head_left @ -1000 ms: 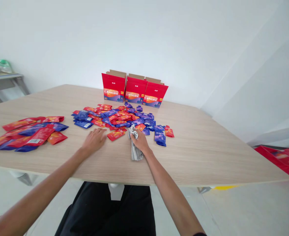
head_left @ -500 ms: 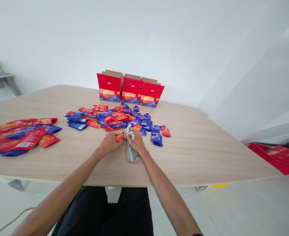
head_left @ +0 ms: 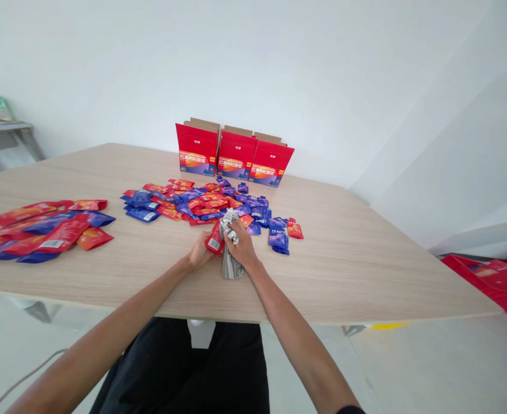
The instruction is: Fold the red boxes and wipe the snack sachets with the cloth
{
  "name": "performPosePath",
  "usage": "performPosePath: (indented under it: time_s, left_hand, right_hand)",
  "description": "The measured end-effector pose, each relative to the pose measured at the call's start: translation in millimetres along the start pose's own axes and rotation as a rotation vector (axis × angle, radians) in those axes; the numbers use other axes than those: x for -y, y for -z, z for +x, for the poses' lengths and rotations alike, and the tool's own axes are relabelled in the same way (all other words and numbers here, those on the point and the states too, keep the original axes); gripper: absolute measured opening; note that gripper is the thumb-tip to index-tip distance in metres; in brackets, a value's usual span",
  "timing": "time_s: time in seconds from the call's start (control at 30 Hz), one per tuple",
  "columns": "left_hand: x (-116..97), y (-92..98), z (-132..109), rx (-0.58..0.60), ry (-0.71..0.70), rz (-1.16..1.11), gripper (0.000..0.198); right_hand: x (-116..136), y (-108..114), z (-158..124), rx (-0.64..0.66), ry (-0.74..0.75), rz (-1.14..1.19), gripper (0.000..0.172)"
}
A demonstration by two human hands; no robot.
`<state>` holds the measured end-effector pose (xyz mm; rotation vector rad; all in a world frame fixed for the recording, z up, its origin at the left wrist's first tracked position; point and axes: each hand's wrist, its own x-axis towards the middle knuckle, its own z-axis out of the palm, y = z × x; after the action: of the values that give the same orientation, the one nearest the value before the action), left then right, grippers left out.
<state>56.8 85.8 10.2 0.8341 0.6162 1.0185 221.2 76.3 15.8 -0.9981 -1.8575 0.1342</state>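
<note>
My left hand is closed on a red pouch, lifted on edge against a stack of silvery pouches. That stack stands on the wooden table and my right hand grips it from the right. Just beyond both hands lies a loose heap of red and blue pouches.
Three open red cartons stand in a row at the table's far edge. A second pile of larger red and blue pouches lies at the left. Flat red cartons rest low at the right, a grey shelf far left.
My left hand moved right from the bare table, took the red pouch off the table and brought it up against the stack. My right hand stayed on the stack.
</note>
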Motion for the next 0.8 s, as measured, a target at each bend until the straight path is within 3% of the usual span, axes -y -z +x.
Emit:
performPosePath:
  time_s: [0.13, 0.23, 0.33, 0.5, 0.57, 0.67, 0.8]
  left_hand:
    - [-8, 4.3, 5, -0.130, -0.127, -0.066, 0.030]
    - [-13, 9.7, 10, -0.153, -0.105, -0.066, 0.032]
    - [-11, 11.7, 10, -0.134, -0.075, -0.013, 0.029]
    - [-3, 9.8, 4, -0.063, 0.015, 0.063, 0.038]
    - [-3, 9.7, 1, -0.022, 0.061, 0.089, 0.042]
    - [-3, 10.9, 1, -0.023, 0.044, 0.078, 0.039]
    - [-4, 15.2, 6, -0.059, -0.034, 0.030, 0.031]
  right_hand:
    - [4, -2, -2, 0.274, 0.164, 0.068, 0.025]
    - [8, -9, -2, 0.400, 0.261, 0.017, 0.028]
    - [9, -12, -2, 0.320, 0.241, -0.041, 0.029]
    - [-1, 2, 2, -0.050, -0.020, -0.042, 0.025]
    - [-5, 8, 3, -0.134, -0.086, -0.039, 0.025]
    - [-5, 8, 1, -0.086, -0.059, -0.035, 0.024]
    - [6, -5, -5, 0.216, 0.157, 0.011, 0.026]
